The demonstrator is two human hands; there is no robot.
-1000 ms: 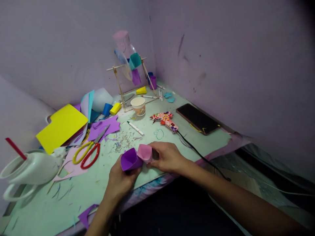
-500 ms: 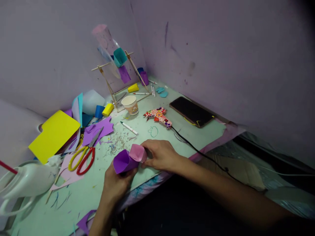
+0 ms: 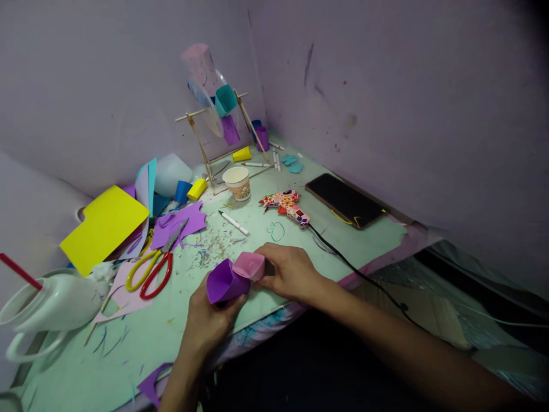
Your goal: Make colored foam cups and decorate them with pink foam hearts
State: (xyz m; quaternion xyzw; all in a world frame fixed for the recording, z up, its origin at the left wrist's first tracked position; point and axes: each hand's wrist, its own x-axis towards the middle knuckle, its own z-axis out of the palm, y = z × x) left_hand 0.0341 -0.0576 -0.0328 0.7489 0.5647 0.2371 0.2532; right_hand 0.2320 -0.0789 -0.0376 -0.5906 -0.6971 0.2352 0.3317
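Observation:
My left hand (image 3: 213, 316) is closed around a purple foam cup (image 3: 226, 281), its open mouth tilted up toward me. Beside it, my right hand (image 3: 288, 269) pinches a smaller pink foam cup (image 3: 250, 266) between thumb and fingers. The two cups touch side by side above the table's front edge. Past my right hand lies a flower-patterned glue gun (image 3: 286, 206) with a black cord. A white marker (image 3: 234, 222) and a paper cup (image 3: 237, 183) are farther back. Scissors (image 3: 158, 266) with one yellow and one red handle lie left of my hands.
A stick frame (image 3: 201, 140) carries a wheel with coloured cups at the back. A phone (image 3: 345, 200) lies at right. Yellow foam sheet (image 3: 103, 226) and purple scraps (image 3: 180, 225) are piled at left. A white pitcher (image 3: 64, 303) stands at the left edge.
The view has shifted, so everything sits slightly farther right. The pink cup has tipped a little in my right hand; both hands keep their cups.

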